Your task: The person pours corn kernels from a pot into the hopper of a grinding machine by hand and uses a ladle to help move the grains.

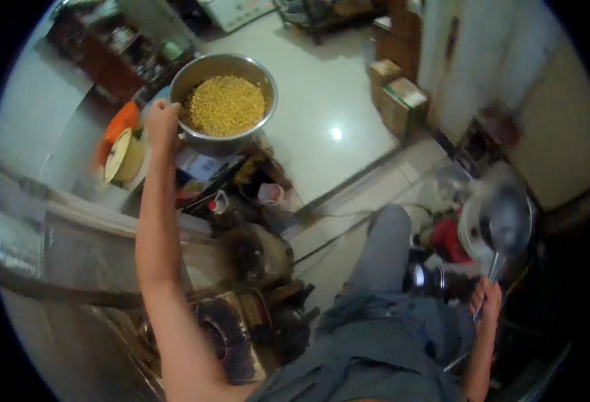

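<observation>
My left hand (163, 120) is closed on the side of a deep stainless steel pot (220, 131), held out at arm's length. Small yellow grains or beans (227, 105), too small to name surely, lie inside it. On the right, my right hand (487, 300) grips the handle of a metal ladle or large spoon (507, 223), whose blurred dark bowl is over a pale round container (471, 233). A red object (449, 241) stands just left of that container.
An orange item (123, 123) and a yellow basin (125, 157) stand left of my left forearm. Below the pot are a white-handled jug (218, 202) and clutter. Cardboard boxes (398, 108) stand by the wall. A gas stove (229, 336) sits low, beside my left arm.
</observation>
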Demonstrator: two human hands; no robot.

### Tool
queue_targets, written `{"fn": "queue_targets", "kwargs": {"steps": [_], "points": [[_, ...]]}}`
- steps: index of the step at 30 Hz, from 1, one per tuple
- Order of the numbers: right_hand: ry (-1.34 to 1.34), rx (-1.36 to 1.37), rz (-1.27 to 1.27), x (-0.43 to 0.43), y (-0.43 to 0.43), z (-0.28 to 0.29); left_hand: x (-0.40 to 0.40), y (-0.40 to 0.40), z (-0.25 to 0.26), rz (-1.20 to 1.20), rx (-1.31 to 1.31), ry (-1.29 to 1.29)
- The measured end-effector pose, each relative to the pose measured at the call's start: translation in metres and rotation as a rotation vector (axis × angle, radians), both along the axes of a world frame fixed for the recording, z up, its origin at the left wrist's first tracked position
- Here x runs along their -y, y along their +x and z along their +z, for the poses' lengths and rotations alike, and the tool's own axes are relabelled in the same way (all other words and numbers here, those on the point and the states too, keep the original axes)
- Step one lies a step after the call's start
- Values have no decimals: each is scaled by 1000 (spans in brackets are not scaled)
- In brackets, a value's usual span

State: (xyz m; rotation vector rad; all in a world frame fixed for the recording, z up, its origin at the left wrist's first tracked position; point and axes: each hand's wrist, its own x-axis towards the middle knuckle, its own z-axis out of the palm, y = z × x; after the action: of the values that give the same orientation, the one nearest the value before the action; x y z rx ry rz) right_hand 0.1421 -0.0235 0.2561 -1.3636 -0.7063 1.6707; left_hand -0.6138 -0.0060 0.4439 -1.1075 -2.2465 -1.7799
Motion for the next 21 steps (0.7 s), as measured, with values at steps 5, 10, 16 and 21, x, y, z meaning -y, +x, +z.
{"fn": "queue_targets", "kwargs": {"steps": [5, 10, 16, 21], "points": [[-9, -37, -173, 15, 19, 29, -92, 137, -23, -380, 223, -178], [107, -143, -306, 52, 73, 95, -125, 271, -58, -878, 276, -333], [289, 183, -839, 113, 173, 152, -177, 401, -90, -1014, 76, -383], [94, 742, -1185, 199, 246, 179, -163, 470, -60, -1242, 81, -320]]}}
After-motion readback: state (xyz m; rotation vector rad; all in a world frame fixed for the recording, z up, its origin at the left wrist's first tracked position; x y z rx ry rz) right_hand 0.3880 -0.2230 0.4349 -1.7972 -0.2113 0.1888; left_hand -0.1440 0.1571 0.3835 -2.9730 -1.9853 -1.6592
